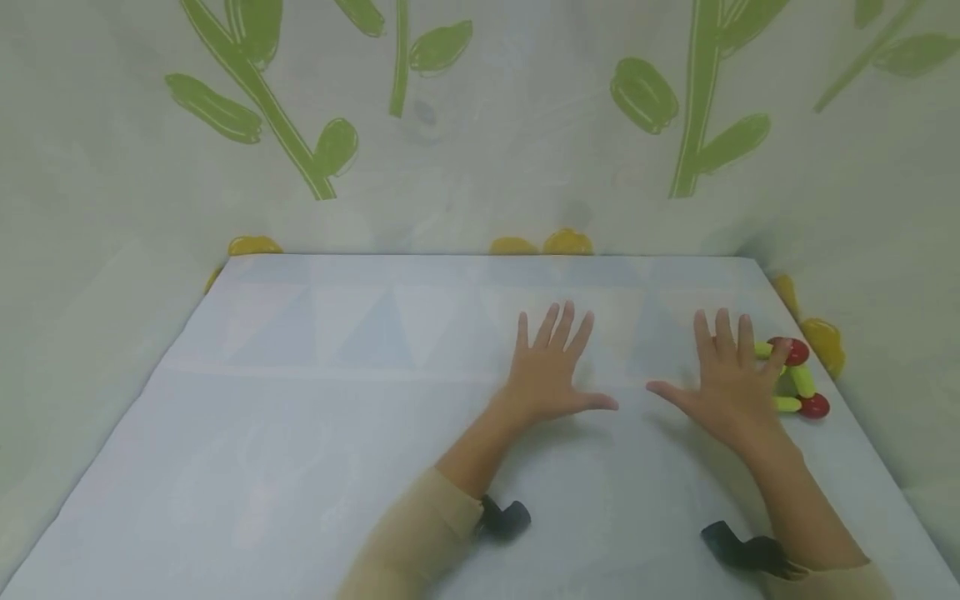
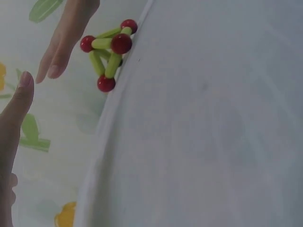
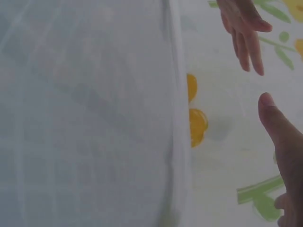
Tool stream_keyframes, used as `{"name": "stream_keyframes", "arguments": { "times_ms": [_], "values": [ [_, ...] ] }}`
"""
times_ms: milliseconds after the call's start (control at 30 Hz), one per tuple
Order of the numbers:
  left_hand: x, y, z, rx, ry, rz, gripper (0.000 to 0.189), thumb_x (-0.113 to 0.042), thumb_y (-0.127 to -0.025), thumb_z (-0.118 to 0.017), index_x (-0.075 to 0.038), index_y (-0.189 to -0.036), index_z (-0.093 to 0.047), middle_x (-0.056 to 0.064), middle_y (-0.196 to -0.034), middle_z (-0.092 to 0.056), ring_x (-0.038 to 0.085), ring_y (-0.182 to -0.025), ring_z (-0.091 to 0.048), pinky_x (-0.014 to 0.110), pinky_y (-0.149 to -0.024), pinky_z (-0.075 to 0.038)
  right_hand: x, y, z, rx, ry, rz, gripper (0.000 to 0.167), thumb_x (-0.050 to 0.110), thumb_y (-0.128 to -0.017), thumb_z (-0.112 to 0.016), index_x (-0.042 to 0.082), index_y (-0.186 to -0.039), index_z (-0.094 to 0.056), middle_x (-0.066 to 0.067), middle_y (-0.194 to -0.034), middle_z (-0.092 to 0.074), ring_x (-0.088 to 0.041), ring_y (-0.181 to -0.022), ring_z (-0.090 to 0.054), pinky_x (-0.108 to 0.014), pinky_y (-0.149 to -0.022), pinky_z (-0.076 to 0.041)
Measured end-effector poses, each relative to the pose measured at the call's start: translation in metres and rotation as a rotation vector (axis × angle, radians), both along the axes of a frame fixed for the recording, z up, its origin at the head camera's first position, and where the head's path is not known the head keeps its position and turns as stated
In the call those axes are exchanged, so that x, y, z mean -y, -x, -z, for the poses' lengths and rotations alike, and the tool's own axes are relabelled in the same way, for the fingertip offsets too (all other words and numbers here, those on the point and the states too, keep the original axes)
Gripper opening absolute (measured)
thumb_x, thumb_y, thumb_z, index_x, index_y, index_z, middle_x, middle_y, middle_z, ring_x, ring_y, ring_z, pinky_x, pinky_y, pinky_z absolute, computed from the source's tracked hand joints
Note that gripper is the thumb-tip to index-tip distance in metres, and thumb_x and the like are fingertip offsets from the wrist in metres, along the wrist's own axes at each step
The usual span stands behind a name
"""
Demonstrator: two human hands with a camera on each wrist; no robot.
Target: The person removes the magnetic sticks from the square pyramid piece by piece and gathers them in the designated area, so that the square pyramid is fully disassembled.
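Above a white desk point(image 1: 247, 467), the left hand point(image 1: 543, 379) and right hand point(image 1: 729, 392) spread empty fingers wide; a red-and-yellow ball-and-stick frame point(image 1: 803, 381) sits nearby.

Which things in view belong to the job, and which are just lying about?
Job, likely:
left hand, spread
right hand, spread
ball-and-stick toy, nearer the right hand

Just surroundings:
white table
leaf-print backdrop
black wrist gadgets, worn

Ball-and-stick frame point(image 1: 802, 381) on table point(image 1: 300, 483), just right of right hand point(image 1: 727, 392). Left hand point(image 1: 545, 375) left of right hand. Backdrop point(image 1: 480, 175) beyond both.
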State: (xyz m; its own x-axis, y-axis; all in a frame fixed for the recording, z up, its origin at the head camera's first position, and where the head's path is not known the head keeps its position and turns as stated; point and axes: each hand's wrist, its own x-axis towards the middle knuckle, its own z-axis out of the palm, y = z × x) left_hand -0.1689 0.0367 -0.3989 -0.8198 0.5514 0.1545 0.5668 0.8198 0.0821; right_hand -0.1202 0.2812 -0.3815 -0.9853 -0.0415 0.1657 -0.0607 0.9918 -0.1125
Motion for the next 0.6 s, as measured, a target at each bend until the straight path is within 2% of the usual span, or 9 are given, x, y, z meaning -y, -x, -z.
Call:
{"name": "stream_keyframes", "arguments": {
  "times_ms": [200, 367, 500, 600],
  "values": [
    [-0.027, 0.003, -0.002, 0.010, 0.011, 0.015, 0.114, -0.088, -0.068, -0.041, -0.024, -0.153, -0.001, 0.006, -0.160, -0.001, 0.024, -0.147, 0.000, 0.060, -0.113, -0.001, -0.025, -0.007, -0.008, -0.001, 0.002, 0.017, 0.113, 0.070, -0.077, -0.055, 0.004, -0.151, -0.001, -0.032, -0.152, -0.001, -0.047, -0.139, 0.013, -0.074, -0.096, 0.018],
    [-0.050, 0.010, -0.006, 0.032, 0.015, 0.048, 0.113, -0.088, -0.069, -0.040, -0.026, -0.152, 0.005, 0.004, -0.160, 0.005, 0.022, -0.147, 0.002, 0.058, -0.114, 0.001, -0.047, -0.013, -0.011, -0.017, -0.013, 0.027, 0.110, 0.070, -0.080, -0.052, 0.001, -0.150, -0.003, -0.033, -0.151, -0.004, -0.046, -0.140, 0.013, -0.074, -0.097, 0.019],
    [-0.072, 0.014, -0.006, 0.074, 0.015, 0.086, 0.112, -0.087, -0.070, -0.039, -0.028, -0.151, 0.012, 0.000, -0.158, 0.012, 0.020, -0.147, 0.004, 0.055, -0.115, 0.003, -0.065, -0.018, -0.012, -0.036, 0.007, 0.039, 0.111, 0.066, -0.078, -0.058, -0.003, -0.149, -0.007, -0.030, -0.150, -0.010, -0.044, -0.141, 0.006, -0.075, -0.095, 0.018],
    [-0.091, 0.014, -0.005, 0.110, 0.013, 0.102, 0.110, -0.087, -0.071, -0.038, -0.030, -0.149, 0.015, -0.003, -0.158, 0.012, 0.017, -0.146, 0.005, 0.052, -0.116, 0.003, -0.078, -0.023, -0.011, -0.037, 0.038, 0.056, 0.113, 0.063, -0.076, -0.063, -0.001, -0.149, -0.005, -0.027, -0.149, -0.010, -0.046, -0.140, 0.004, -0.076, -0.094, 0.019]
  ]
}}
